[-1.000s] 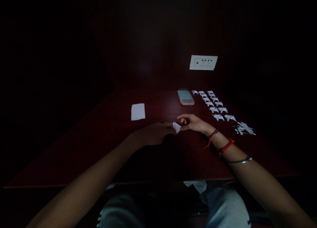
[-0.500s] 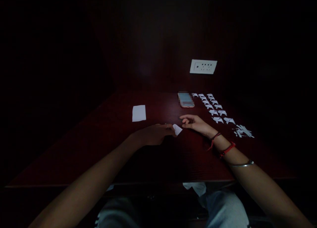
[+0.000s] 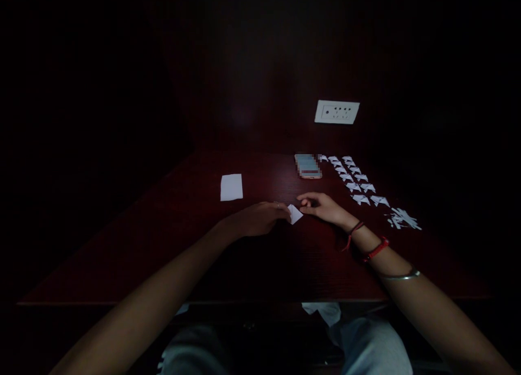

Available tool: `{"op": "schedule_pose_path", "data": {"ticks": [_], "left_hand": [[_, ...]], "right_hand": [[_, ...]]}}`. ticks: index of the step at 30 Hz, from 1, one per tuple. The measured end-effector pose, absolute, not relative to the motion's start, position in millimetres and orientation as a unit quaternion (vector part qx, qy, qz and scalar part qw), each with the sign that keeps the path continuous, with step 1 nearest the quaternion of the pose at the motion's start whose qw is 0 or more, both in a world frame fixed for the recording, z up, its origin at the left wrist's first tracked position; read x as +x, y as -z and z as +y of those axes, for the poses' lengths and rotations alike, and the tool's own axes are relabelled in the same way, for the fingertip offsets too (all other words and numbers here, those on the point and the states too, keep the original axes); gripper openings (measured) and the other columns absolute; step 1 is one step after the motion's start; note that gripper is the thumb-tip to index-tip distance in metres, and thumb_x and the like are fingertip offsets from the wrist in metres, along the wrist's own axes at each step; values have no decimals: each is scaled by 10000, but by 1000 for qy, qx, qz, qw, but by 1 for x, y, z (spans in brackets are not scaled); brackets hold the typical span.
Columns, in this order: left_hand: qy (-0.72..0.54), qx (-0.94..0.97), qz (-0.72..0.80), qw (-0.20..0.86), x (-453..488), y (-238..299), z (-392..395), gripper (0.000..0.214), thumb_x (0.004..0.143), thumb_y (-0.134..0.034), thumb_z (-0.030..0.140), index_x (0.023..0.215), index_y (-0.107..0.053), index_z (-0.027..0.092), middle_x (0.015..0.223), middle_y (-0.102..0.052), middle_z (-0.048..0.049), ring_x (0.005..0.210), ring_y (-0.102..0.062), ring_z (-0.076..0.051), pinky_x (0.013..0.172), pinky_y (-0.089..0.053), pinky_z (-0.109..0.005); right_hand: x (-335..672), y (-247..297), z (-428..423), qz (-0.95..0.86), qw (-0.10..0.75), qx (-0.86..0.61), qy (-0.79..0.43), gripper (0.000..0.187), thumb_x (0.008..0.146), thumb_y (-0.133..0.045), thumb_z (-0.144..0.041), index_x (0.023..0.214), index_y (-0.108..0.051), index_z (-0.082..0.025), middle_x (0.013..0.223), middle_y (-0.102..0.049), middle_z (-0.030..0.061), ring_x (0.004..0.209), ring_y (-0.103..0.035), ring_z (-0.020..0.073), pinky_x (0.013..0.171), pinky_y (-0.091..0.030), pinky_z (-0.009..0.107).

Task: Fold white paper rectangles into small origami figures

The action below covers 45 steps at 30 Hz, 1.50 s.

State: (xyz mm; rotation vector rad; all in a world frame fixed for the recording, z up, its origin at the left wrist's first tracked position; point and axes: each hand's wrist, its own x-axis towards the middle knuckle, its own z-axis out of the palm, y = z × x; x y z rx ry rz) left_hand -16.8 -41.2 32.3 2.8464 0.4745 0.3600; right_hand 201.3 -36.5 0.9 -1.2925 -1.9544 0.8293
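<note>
A small white folded paper (image 3: 296, 214) with pointed corners lies low over the table's middle. My left hand (image 3: 262, 217) is closed on its left side, and the fingertips partly cover it. Just to the right, my right hand (image 3: 325, 207) holds nothing; its fingers are apart and curve toward the paper, with the thumb tip close to its upper right edge. Farther left on the table rests a flat white sheet of paper (image 3: 231, 187).
On the dark red table (image 3: 134, 245), a phone (image 3: 308, 166) lies at the back. To its right are rows of folded paper pieces (image 3: 361, 199) and a heap of thin paper strips (image 3: 405, 218). A socket panel (image 3: 337, 112) is on the wall behind.
The view has shifted slightly. My left fingers have drawn back a little on the folded paper, so more of it shows. My right hand stays beside it, fingers still apart.
</note>
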Motion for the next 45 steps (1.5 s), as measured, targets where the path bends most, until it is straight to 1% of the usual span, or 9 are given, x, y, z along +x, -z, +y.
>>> {"op": "schedule_pose_path", "data": {"ticks": [4,7,12,17,22,27,30,36,45], "left_hand": [[-208,946,222,115,-15,-27,-28,316,737,-314,28,932,-516,173,992,-468,-29,920,-442,-107,822,-341,-242],[-241,916,303,104,-15,-21,-21,230,775,-401,192,983,-499,173,961,-442,-35,892,-436,-134,808,-348,-268],[-200,907,344,137,-11,-10,-19,350,675,-553,384,967,-520,194,946,-421,-29,905,-419,-172,795,-338,-303],[-220,909,316,159,-8,-11,-19,244,663,-575,314,854,-526,170,887,-462,-17,859,-438,-155,753,-348,-280],[-200,935,220,194,-17,-21,-16,66,709,-495,143,768,-521,155,853,-516,-9,813,-475,-116,733,-358,-240],[-120,959,144,211,-29,-35,-18,404,664,-331,-59,902,-550,181,946,-548,1,899,-482,-86,811,-334,-226],[-95,964,162,190,-31,-42,-25,399,704,-327,-30,945,-550,197,979,-553,4,913,-487,-93,817,-331,-232],[-93,967,200,131,-22,-42,-36,179,759,-485,244,906,-564,180,886,-553,-25,821,-504,-135,728,-350,-234],[-140,933,246,222,-22,-34,-26,221,730,-524,258,939,-551,189,850,-577,-5,764,-527,-106,693,-368,-221]], "right_hand": [[196,-8,-46,-787,304,-475,-249,328,601,-624,-299,896,-587,-160,792,-516,25,704,-475,115,652,-388,253],[191,-13,-51,-800,284,-484,-211,308,600,-629,-314,869,-601,-166,780,-505,26,689,-469,115,635,-381,250],[186,-13,-51,-805,265,-495,-191,259,598,-634,-278,833,-607,-171,768,-505,22,678,-464,112,630,-370,242],[187,-12,-48,-801,285,-491,-191,150,593,-624,-184,730,-583,-138,726,-516,15,652,-465,104,599,-369,222],[194,-22,-53,-856,244,-416,-189,90,665,-527,-119,699,-598,-162,699,-556,4,647,-490,98,615,-368,216],[204,-31,-56,-896,191,-356,-185,322,659,-414,-2,790,-630,-201,818,-597,8,742,-528,114,709,-375,242],[206,-34,-57,-901,179,-347,-191,397,665,-369,14,837,-633,-227,865,-600,-2,776,-536,113,743,-373,250],[198,-37,-63,-881,197,-384,-192,224,708,-521,-224,915,-604,-198,849,-602,27,743,-536,130,696,-385,251],[200,-33,-62,-889,189,-377,-179,264,673,-576,-228,935,-591,-196,833,-570,32,730,-512,124,664,-382,242]]}}
